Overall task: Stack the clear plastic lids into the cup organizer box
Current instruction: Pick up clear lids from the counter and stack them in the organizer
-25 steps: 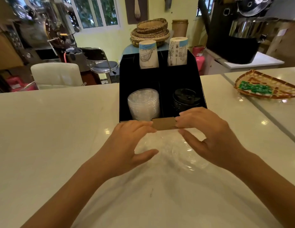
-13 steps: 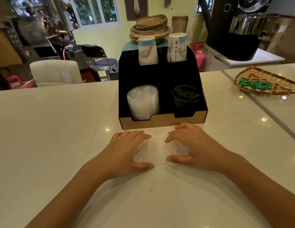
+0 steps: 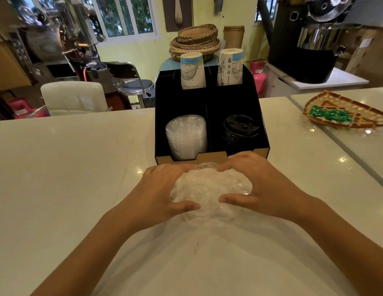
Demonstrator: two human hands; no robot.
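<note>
A loose bunch of clear plastic lids (image 3: 209,186) lies on the white counter just in front of the black cup organizer box (image 3: 209,158). My left hand (image 3: 160,189) cups the bunch from the left and my right hand (image 3: 259,184) from the right, fingers and thumbs pressed against the lids' edges. Inside the box, a stack of clear lids (image 3: 187,135) fills the front left compartment and a stack of black lids (image 3: 240,129) the front right one. Two stacks of paper cups (image 3: 192,70) stand upside down in the rear compartments.
A woven tray (image 3: 346,112) with green sachets sits on the counter at the right, beside a seam (image 3: 336,139) in the countertop. Behind the counter are a white chair (image 3: 74,97), a metal stool (image 3: 135,86) and stacked baskets (image 3: 194,41).
My hands dropped from the box's front edge to the counter and closed in on the scattered clear lids, gathering them into a tighter bunch between both palms.
</note>
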